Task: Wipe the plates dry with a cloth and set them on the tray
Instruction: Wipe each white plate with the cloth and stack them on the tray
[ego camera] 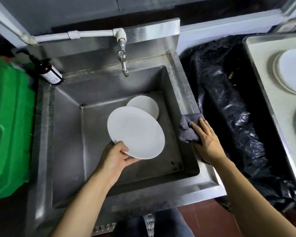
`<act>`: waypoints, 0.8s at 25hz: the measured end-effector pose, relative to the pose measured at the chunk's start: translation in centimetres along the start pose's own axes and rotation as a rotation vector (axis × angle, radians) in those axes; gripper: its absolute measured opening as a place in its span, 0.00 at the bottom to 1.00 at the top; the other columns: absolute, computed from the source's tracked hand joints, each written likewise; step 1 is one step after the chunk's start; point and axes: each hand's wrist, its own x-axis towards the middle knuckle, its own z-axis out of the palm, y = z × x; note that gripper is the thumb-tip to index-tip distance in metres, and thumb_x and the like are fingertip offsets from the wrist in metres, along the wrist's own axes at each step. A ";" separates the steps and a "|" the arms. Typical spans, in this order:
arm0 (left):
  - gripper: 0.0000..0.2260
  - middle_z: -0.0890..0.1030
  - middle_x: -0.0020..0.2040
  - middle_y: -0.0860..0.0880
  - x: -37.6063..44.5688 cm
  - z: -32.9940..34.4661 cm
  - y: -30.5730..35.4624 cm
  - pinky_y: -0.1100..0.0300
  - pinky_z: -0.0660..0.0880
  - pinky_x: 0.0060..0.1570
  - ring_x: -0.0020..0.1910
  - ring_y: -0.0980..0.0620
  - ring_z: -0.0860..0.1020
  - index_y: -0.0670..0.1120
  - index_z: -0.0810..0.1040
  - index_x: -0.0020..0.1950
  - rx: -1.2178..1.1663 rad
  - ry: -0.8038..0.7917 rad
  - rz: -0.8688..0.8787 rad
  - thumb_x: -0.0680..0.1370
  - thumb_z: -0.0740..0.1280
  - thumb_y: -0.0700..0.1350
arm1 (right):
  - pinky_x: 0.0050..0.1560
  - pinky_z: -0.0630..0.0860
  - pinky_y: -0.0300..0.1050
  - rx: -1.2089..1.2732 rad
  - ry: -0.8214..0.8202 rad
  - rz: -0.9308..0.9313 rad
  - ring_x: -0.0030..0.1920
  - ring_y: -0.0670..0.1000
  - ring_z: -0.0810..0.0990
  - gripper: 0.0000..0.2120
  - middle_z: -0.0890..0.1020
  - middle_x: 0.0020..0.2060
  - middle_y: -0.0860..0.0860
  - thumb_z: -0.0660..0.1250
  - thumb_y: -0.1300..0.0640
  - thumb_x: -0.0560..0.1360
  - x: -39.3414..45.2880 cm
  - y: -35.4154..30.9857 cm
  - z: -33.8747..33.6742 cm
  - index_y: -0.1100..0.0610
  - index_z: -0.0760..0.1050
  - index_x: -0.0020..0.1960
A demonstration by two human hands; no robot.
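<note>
My left hand (117, 155) grips the near rim of a white plate (137, 130), thumb on top, and holds it tilted above the steel sink (72, 134). A second white plate (144, 105) leans in the basin behind it, partly hidden. My right hand (207, 141) lies with straight fingers on a crumpled grey cloth (188, 129) draped over the sink's right rim. At the far right stands a metal tray (263, 93) with stacked white plates (292, 72) on it.
A tap (123, 60) hangs over the back of the basin. A brown pump bottle (49, 71) stands at the sink's back left corner. A green plastic container (9, 130) sits left. A bin lined with a black bag (229, 103) fills the gap between sink and tray.
</note>
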 end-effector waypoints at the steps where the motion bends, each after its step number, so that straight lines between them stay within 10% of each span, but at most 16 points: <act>1: 0.21 0.75 0.69 0.43 -0.5 0.4 0.2 0.38 0.81 0.50 0.63 0.35 0.76 0.44 0.75 0.65 0.014 0.013 0.009 0.75 0.55 0.30 | 0.79 0.58 0.57 0.050 0.057 -0.015 0.79 0.63 0.60 0.34 0.62 0.79 0.61 0.75 0.60 0.73 -0.1 0.2 0.2 0.57 0.68 0.77; 8: 0.25 0.77 0.67 0.44 -3.8 0.8 1.3 0.39 0.81 0.52 0.63 0.37 0.77 0.46 0.73 0.69 -0.010 0.025 0.076 0.75 0.55 0.31 | 0.63 0.71 0.54 0.455 0.412 0.132 0.60 0.63 0.75 0.26 0.79 0.62 0.62 0.60 0.54 0.76 0.5 -1.9 -1.3 0.57 0.73 0.73; 13: 0.24 0.79 0.65 0.44 -4.9 -0.9 2.7 0.37 0.80 0.52 0.63 0.37 0.77 0.42 0.74 0.67 0.020 -0.037 0.110 0.73 0.55 0.30 | 0.53 0.73 0.31 0.740 0.596 0.127 0.51 0.37 0.80 0.14 0.83 0.51 0.35 0.64 0.53 0.79 -0.1 -10.2 -3.7 0.46 0.76 0.64; 20: 0.16 0.84 0.55 0.41 -5.8 -4.5 5.0 0.38 0.81 0.47 0.56 0.36 0.78 0.37 0.76 0.55 0.095 -0.151 0.090 0.72 0.56 0.29 | 0.48 0.67 0.41 0.713 0.302 0.090 0.54 0.53 0.79 0.08 0.81 0.53 0.47 0.62 0.54 0.84 -2.8 -21.3 0.7 0.52 0.72 0.63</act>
